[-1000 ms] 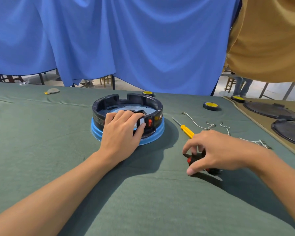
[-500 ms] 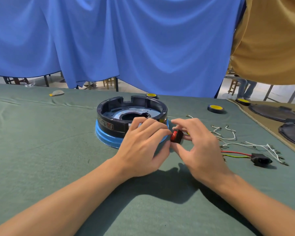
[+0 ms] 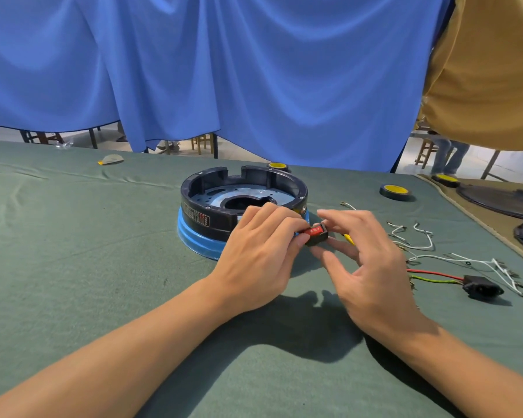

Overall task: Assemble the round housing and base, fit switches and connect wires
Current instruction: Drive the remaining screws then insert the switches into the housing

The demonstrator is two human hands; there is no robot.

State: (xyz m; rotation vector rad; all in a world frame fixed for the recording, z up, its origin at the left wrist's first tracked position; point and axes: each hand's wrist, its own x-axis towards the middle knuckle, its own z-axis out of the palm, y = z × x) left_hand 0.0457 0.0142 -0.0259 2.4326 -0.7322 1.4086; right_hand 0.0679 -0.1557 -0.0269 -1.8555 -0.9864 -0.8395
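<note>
Left hand [image 3: 260,260], right hand [image 3: 372,267] pinch switch [image 3: 316,233], masking housing [image 3: 212,203].

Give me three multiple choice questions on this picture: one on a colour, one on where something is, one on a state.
1. What colour is the base under the housing?
A yellow; B blue; C white.
2. Where is the socket?
A inside the housing; B on the cloth, apart from the housing; C under the base.
3. The switch is:
A seated in the housing wall; B lying loose on the cloth; C pinched between the left hand and the right hand.

Answers:
B, a blue rim shows below the black ring.
B, it lies on the cloth with its red and green wires.
C, fingers of both hands close on it beside the housing.
</note>
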